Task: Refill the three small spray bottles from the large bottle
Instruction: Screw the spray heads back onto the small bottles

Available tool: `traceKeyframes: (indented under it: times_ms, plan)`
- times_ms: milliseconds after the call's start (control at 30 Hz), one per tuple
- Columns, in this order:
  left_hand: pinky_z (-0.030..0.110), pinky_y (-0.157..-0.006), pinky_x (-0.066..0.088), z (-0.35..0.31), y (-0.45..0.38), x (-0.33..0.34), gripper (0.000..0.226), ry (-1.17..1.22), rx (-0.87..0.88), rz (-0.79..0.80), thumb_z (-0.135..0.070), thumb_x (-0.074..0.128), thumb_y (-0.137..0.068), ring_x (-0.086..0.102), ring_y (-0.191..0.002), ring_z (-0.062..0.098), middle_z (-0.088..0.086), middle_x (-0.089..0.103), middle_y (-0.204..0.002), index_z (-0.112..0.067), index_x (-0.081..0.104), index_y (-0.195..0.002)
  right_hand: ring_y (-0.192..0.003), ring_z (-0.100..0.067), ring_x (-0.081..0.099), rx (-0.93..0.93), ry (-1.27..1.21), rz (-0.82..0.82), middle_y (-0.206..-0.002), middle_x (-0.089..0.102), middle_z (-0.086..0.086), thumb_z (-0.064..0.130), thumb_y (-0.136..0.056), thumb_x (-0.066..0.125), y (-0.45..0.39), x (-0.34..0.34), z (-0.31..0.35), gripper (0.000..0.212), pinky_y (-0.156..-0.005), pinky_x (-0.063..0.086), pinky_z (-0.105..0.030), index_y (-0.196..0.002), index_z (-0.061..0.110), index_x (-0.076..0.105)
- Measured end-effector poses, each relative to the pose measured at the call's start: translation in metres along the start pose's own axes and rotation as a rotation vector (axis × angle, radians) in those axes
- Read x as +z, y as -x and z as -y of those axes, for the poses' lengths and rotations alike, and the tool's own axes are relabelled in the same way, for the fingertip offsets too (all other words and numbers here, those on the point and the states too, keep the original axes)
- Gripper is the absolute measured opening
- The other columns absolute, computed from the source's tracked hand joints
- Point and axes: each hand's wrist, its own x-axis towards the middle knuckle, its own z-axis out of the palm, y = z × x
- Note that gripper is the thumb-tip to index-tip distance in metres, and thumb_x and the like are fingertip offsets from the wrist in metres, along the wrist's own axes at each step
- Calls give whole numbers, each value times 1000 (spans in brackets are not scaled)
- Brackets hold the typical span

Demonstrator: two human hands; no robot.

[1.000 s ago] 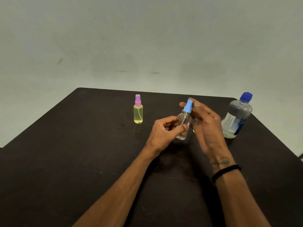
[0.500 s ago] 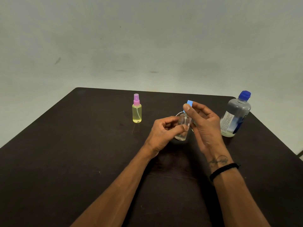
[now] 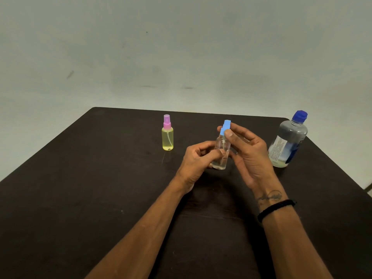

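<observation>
The left hand (image 3: 198, 158) holds the little clear bottle (image 3: 221, 153) low over the tabletop (image 3: 80, 198); the right hand (image 3: 244, 152) pinches its blue top (image 3: 225, 127). It looks nearly empty. Farther back stand the yellow bottle (image 3: 167, 137) and the capped large bottle (image 3: 287, 141). No third one shows. Most filling seems left.

Soft, even light fills the scene, dim rather than bright, with no hard glare. The dark desk (image 3: 80, 198) swallows most shadow; only faint shade sits under the hands. Wide-angle bending bows the desk's far edge, and the whole picture looks slightly soft and grainy.
</observation>
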Motion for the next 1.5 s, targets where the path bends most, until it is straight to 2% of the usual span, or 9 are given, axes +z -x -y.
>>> traceKeyframes:
  times_ms: [200,400,600,867,1033,1133,1200,1333,1500]
  plan:
    - [69,-100,53,0,1,1,28,5,-9,32,-24,71,-95,70,-115,38,16,76,-115,-14,77,-120,-103,-21,76,-15,24,-36,-107,81,-4,20,-69,88,-1,1,-2,52,-88,64,-40,-119,15,74]
    - [63,-100,54,-4,2,1,27,44,-34,35,-24,70,-94,70,-114,39,19,76,-115,-16,78,-119,-117,-24,71,60,-62,42,-130,75,-14,34,-95,66,-1,-1,3,45,-106,56,-45,-131,8,70]
    - [50,-94,57,-5,2,1,26,103,-64,30,-21,70,-96,71,-108,28,21,75,-116,-12,77,-119,-113,-22,76,65,-65,49,-125,77,-16,14,-100,64,-2,-3,0,30,-92,64,-35,-128,6,71]
    - [52,-96,57,-6,2,1,27,112,-72,68,-23,70,-94,69,-113,32,23,73,-119,-11,77,-118,-100,-18,76,19,-47,-2,-110,79,-5,18,-78,82,-2,-3,0,48,-89,64,-36,-124,10,73]
    - [47,-92,57,-6,3,3,28,138,-86,58,-22,69,-92,70,-105,26,20,75,-113,-11,78,-117,-116,-24,72,98,-75,42,-131,75,-14,32,-97,66,-3,-2,0,49,-105,56,-46,-138,6,66]
    - [50,-94,56,-6,2,2,31,142,-94,48,-23,69,-93,70,-107,30,24,74,-117,-9,77,-119,-127,-27,70,130,-55,76,-132,75,-15,27,-106,59,-3,-4,-1,39,-101,61,-41,-138,6,66]
    - [54,-97,55,-5,2,1,32,145,-94,47,-23,69,-93,69,-109,33,28,71,-120,-7,76,-120,-122,-24,73,132,-49,82,-131,75,-15,22,-107,58,-3,-5,-1,36,-96,63,-39,-138,4,66]
    - [55,-98,54,-5,2,1,33,135,-96,53,-24,70,-94,68,-109,35,29,71,-120,-6,75,-121,-108,-21,75,124,-54,47,-125,78,-13,19,-100,68,-4,-3,-1,40,-95,63,-45,-136,2,67]
    - [59,-102,53,-3,2,0,33,109,-98,64,-24,70,-94,69,-113,39,25,73,-120,-6,75,-121,-95,-20,75,96,-57,-14,-103,80,-5,18,-78,82,-2,-1,0,42,-94,59,-46,-119,11,75]
